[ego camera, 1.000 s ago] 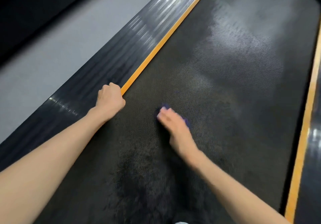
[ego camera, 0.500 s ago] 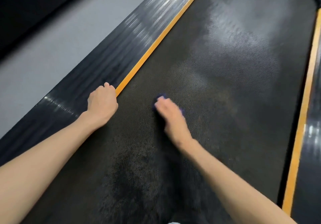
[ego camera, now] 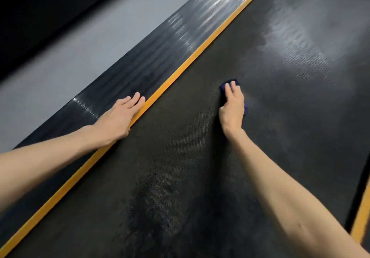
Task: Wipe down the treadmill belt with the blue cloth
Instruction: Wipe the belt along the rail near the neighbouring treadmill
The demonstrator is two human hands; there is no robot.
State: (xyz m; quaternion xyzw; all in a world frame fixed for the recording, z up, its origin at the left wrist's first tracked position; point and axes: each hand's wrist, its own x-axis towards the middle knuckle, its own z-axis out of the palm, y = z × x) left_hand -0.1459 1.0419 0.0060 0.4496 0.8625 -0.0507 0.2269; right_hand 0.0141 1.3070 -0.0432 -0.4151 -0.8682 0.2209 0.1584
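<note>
L hand (ego camera: 118, 117) now flat by yellow strip (ego camera: 177, 71); cloth (ego camera: 230, 81) mid belt (ego camera: 180, 157).

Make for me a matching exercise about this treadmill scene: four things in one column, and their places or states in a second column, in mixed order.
Things:
1. left hand
2. blue cloth
3. orange stripe
4. treadmill belt

Places or states:
a. dark textured surface with a pale sheen farther away
b. pressed on the belt under the right hand
c. lies flat, fingers straight, on the side rail and its edge
d. runs between the side rail and the belt

Pairs: 1-c, 2-b, 3-d, 4-a
</note>
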